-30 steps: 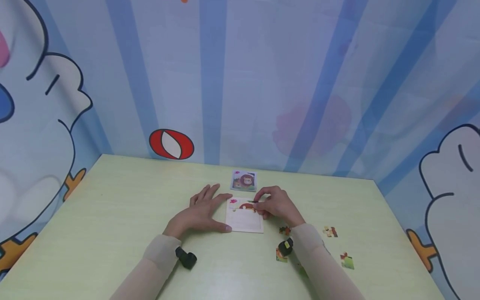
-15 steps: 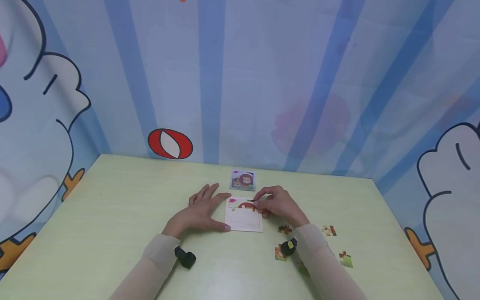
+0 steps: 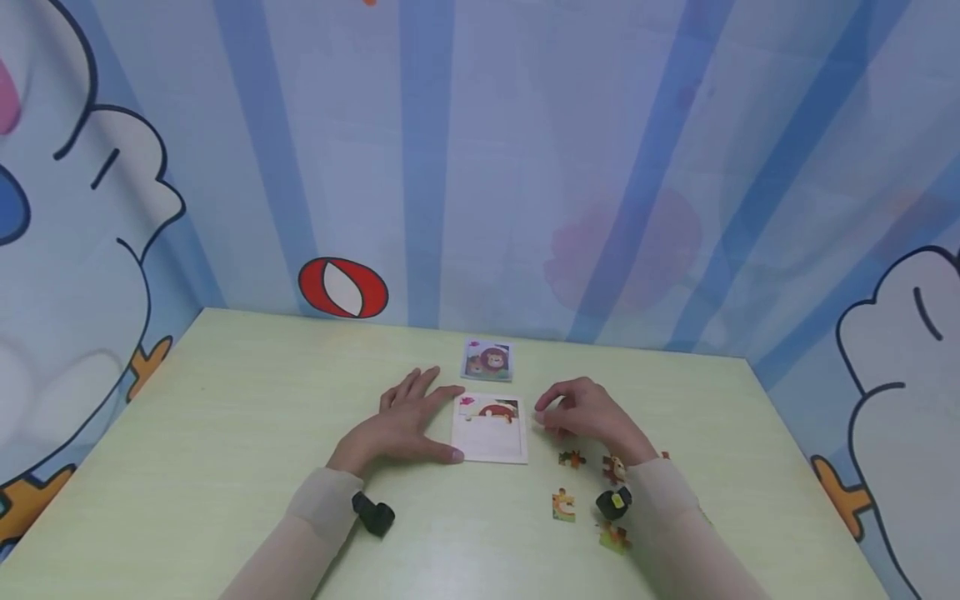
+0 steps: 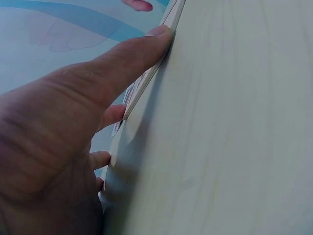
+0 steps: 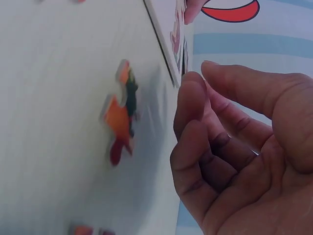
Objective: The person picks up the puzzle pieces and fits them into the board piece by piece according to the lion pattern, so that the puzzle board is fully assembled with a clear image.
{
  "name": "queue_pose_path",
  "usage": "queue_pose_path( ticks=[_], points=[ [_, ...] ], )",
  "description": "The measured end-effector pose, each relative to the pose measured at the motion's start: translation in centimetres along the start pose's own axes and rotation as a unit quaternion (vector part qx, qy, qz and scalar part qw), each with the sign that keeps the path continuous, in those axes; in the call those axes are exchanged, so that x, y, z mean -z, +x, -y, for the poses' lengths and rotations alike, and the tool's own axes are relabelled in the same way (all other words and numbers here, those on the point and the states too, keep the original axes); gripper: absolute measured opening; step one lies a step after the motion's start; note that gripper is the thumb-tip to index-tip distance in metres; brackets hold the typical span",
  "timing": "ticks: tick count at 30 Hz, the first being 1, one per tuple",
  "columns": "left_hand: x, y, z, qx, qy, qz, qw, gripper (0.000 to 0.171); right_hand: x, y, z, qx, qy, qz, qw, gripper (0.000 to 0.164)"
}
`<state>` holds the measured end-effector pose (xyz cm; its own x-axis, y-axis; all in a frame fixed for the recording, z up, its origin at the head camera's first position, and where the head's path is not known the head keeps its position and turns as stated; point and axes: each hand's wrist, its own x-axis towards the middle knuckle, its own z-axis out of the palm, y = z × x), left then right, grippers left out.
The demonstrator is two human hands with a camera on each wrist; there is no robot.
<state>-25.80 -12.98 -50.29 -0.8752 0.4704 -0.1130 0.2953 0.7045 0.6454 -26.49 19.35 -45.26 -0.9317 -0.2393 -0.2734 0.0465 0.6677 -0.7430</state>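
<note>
A white square puzzle board [image 3: 491, 446] lies in the middle of the table, its top row filled with pieces showing a pink shape and a brown mane. Along its left side, my left hand [image 3: 401, 425] is spread, with thumb and index finger touching the corners. The left wrist view shows the thumb [image 4: 132, 56] straight against the board's edge. Just right of the board hovers my right hand [image 3: 588, 417], fingers loosely bent and nothing between them. Below it in the right wrist view is an orange and green jigsaw piece [image 5: 122, 115] on the table.
Behind the board lies a lion picture card [image 3: 487, 360]. More loose pieces lie around the right forearm: a brown one [image 3: 613, 470], an orange one [image 3: 563, 506] and a green one [image 3: 614, 538]. The sleeve partly hides others. A printed cloth [image 3: 495, 167] hangs behind the table.
My right hand has let go of the piece at the board's top right corner and moved right, off the board. That piece now shows in place. The left hand has stayed still.
</note>
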Motion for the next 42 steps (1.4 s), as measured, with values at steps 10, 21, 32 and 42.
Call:
queue_pose_path(
  ticks=[10,21,32,42],
  points=[
    [0.4,-0.3,-0.8,0.014,0.016,0.005,0.9998,0.101,0.9,-1.9,-1.3,0.009,-0.049,0.006,0.999,0.013],
    [0.3,-0.1,-0.6,-0.002,0.002,0.003,1.0,0.101,1.4,-4.5,-3.0,0.018,-0.107,-0.002,0.994,0.015],
    [-0.1,0.1,-0.1,0.003,0.017,-0.004,0.9998,0.103,0.6,-5.6,-3.7,0.032,-0.133,-0.028,0.99,0.019],
    [0.4,-0.2,-0.7,0.006,0.023,0.009,0.9997,0.101,0.2,-5.6,-3.8,0.036,-0.129,-0.061,0.989,0.019]
  ],
)
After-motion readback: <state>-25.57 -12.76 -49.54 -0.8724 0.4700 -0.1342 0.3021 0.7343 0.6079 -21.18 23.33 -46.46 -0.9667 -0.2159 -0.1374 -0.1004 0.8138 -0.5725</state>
